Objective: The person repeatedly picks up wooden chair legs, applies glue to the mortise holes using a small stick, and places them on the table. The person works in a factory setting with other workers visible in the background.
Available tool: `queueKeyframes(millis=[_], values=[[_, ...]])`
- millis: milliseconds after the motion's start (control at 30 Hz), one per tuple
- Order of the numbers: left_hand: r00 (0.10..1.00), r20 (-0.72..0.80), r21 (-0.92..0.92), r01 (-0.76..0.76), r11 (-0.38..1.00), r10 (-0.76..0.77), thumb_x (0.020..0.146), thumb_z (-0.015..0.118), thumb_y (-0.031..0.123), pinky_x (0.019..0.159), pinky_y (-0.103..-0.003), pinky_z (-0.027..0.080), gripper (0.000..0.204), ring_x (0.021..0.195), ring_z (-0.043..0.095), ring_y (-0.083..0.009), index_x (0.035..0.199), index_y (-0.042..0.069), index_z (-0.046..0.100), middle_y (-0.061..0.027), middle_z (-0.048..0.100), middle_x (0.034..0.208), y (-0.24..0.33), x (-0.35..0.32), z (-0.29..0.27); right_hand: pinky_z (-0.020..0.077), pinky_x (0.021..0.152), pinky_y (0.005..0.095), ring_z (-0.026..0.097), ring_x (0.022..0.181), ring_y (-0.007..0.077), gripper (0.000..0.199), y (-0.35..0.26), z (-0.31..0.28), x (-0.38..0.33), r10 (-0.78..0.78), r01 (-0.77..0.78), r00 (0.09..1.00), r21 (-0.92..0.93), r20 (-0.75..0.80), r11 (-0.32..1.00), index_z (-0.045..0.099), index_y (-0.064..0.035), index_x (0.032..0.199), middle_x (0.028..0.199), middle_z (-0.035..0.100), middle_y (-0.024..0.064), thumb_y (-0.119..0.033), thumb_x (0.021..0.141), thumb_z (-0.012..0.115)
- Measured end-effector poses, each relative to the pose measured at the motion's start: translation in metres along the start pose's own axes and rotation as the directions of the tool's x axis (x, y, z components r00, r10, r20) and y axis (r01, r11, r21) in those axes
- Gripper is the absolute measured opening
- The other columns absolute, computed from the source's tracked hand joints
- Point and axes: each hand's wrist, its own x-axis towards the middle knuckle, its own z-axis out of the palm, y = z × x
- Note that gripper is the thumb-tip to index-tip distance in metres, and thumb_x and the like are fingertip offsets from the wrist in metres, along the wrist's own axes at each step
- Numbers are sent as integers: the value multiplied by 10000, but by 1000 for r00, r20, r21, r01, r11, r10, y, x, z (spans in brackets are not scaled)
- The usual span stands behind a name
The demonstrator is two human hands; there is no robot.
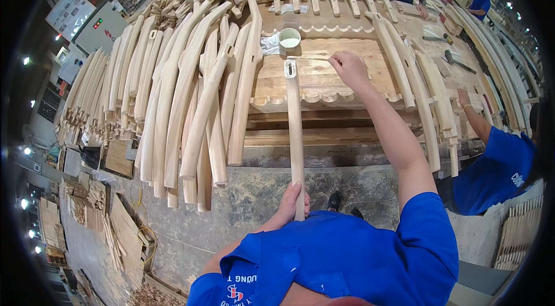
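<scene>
The left hand (292, 202) was closed around the near end of a bar (295, 126), whose slotted far end was just to the near side of the cup (289, 39). The right hand (350, 69), to the cup's right and nearer, pinched a thin stick (315, 59). A cloth (270, 45) lay left of the cup; curved rails (191, 83) were heaped farther left of it.

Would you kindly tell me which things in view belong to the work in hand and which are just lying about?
Apparently in use:
slotted wooden piece, in the left hand;
thin stick, in the right hand;
cup near the stick.

Apparently lying about:
hammers at right;
white cloth beside the cup.
</scene>
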Motion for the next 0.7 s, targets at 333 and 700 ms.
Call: queueKeyframes(millis=[333,700], values=[[1000,2,-15,23,1000,-23,956,370,403,412,-285,420,286,475,489,-150,1036,130,353,-59,492,679,1,-1,0,393,750,408,585,827,228,198,-8,2,3,-31,32,999,-55,8,998,657,-118,820,781,625,36,-291,844,565],[1000,4,4,18,1000,-18,954,373,412,414,-278,422,291,473,487,-145,1017,127,372,-57,494,679,0,-1,-2,366,758,388,578,801,221,176,-14,-6,-5,-62,64,995,-20,82,998,650,-121,803,764,619,28,-278,835,578]])
